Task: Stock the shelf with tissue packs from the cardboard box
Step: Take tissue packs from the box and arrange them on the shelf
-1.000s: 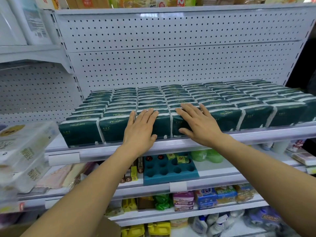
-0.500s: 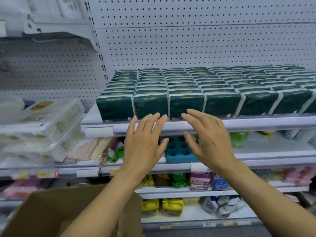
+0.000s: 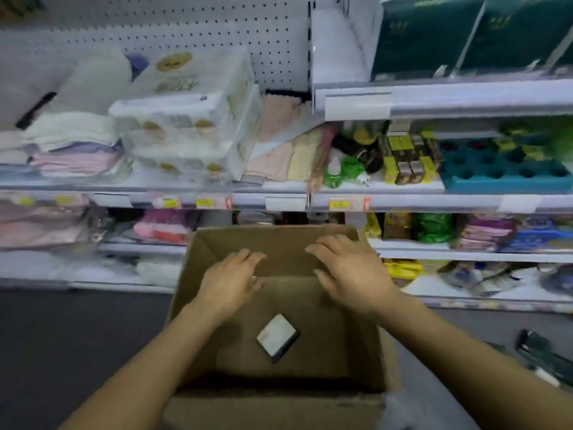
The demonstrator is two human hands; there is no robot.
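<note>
In the head view, both hands are seen held out over the open cardboard box [image 3: 279,305], which lies directly below and ahead of them. The left hand [image 3: 231,282] is spread with fingers loosely extended and nothing is held in it; the right hand [image 3: 350,274] is likewise open and empty, its fingers pointing towards the left one. Neither hand appears to touch the box, though blur leaves this uncertain. Beneath and between the wrists, on the box floor, a single small pack [image 3: 277,336] is seen lying tilted, pale on top and dark at the edge; it is judged to be the last tissue pack, though this cannot be confirmed. No other pack is seen in the box. Above and to the right of the right hand, dark green tissue packs [image 3: 465,35] are stood on the shelf [image 3: 465,97]. Stocking is therefore judged nearly finished: one pack at most is left to be lifted and placed.
</note>
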